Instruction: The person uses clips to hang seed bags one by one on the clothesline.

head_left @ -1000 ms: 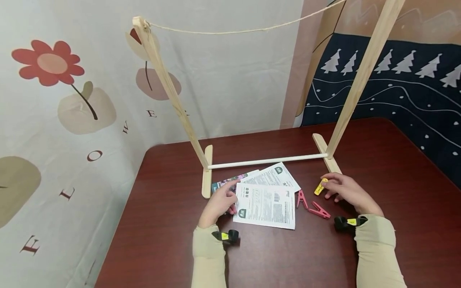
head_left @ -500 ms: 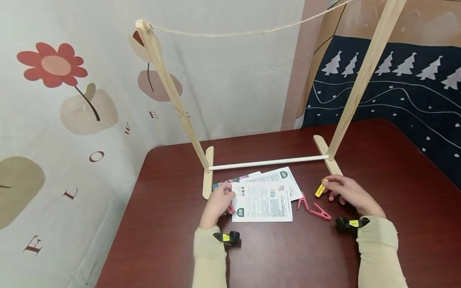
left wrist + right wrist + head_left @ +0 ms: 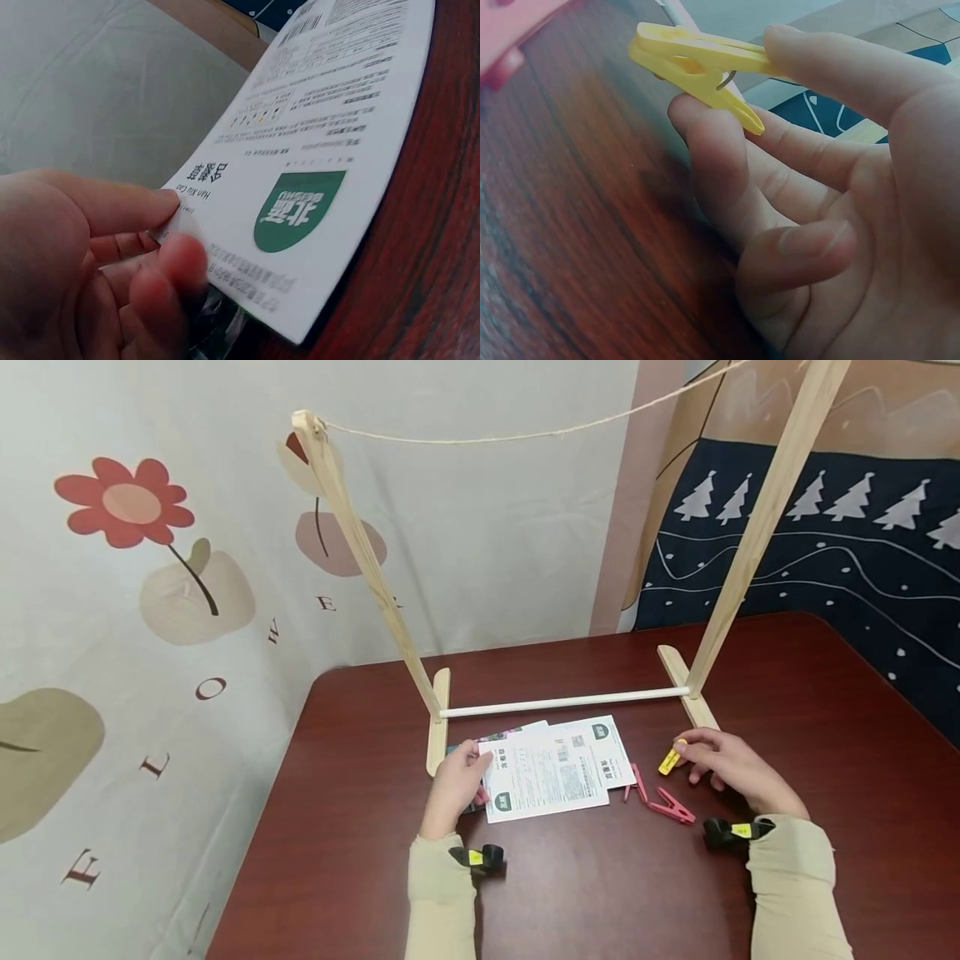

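Note:
My left hand (image 3: 455,781) pinches the left edge of a white printed packet (image 3: 540,785) between thumb and fingers. In the left wrist view the packet (image 3: 300,172), with its green logo, is raised and tilted. Another white packet (image 3: 615,752) lies partly behind it, and a colourful one (image 3: 517,732) shows only at its edges. My right hand (image 3: 738,768) pinches a yellow clothespin (image 3: 670,758) just above the table. In the right wrist view the thumb and fingers lie on the handles of this clothespin (image 3: 697,60). Its nose end looks closed.
Two pink clothespins, one standing partly behind the packets (image 3: 636,782) and one lying flat (image 3: 672,807), sit between my hands. A wooden frame (image 3: 375,577) with a white crossbar (image 3: 562,702) rises behind, with a string (image 3: 480,441) sagging between its posts. The table (image 3: 592,893) is dark red.
The left hand has taken hold of the front packet by its left edge and tilted it slightly. The packet's right side has swung up over the packet behind. The right hand barely moves.

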### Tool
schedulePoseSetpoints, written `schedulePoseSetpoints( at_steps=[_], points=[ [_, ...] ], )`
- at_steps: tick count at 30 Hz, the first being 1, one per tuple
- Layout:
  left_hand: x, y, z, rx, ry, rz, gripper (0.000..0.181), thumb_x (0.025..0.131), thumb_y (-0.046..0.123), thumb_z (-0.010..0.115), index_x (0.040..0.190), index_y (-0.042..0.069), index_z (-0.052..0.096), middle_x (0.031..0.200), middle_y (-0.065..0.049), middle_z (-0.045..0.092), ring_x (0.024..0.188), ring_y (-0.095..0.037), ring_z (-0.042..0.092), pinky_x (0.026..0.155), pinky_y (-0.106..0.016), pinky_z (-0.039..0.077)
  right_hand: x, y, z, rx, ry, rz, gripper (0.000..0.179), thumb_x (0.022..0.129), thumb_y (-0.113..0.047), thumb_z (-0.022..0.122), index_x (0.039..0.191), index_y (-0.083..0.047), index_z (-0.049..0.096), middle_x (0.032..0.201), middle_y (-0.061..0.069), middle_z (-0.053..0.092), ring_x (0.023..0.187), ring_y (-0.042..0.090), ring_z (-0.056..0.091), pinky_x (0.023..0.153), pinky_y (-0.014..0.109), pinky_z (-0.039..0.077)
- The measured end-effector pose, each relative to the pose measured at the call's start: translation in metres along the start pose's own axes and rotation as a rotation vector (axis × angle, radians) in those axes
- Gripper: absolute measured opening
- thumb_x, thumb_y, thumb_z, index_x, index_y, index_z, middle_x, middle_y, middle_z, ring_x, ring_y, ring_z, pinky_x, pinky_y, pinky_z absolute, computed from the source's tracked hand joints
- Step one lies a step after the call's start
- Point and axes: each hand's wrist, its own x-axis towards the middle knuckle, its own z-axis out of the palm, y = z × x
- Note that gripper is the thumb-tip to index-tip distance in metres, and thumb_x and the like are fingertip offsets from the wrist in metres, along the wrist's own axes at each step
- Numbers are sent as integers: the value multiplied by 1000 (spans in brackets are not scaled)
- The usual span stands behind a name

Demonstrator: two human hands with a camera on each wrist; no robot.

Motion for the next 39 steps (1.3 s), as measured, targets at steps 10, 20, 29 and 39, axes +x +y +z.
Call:
schedulePoseSetpoints(
  at_steps=[10,20,29,39],
  points=[
    [1,0,0,76,28,58,14,88,17,54,99,10,57,60,-6,53,39,-17,50,39,-28,43,-3,-1,-2,10,-18,-32,52,86,-37,56,121,0,44,80,12,62,67,21,58,47,29,43],
    [1,0,0,99,16,88,27,88,10,52,115,11,53,63,-9,54,39,-16,51,40,-29,45,-2,1,-3,3,-13,-25,53,86,-40,55,120,0,45,82,12,61,68,20,57,48,29,44],
    [-2,3,-1,149,65,49,24,82,9,51,106,8,54,68,-5,51,45,-14,55,43,-26,46,-2,0,-2,8,-13,-22,54,86,-39,56,121,1,45,81,11,62,67,20,58,48,29,44],
    [-2,3,-4,136,32,44,27,80,9,51,107,10,55,60,-5,51,43,-15,53,43,-28,46,0,1,-1,0,-17,8,57,84,-43,57,122,-3,44,84,11,63,69,21,60,51,30,46]
  ],
)
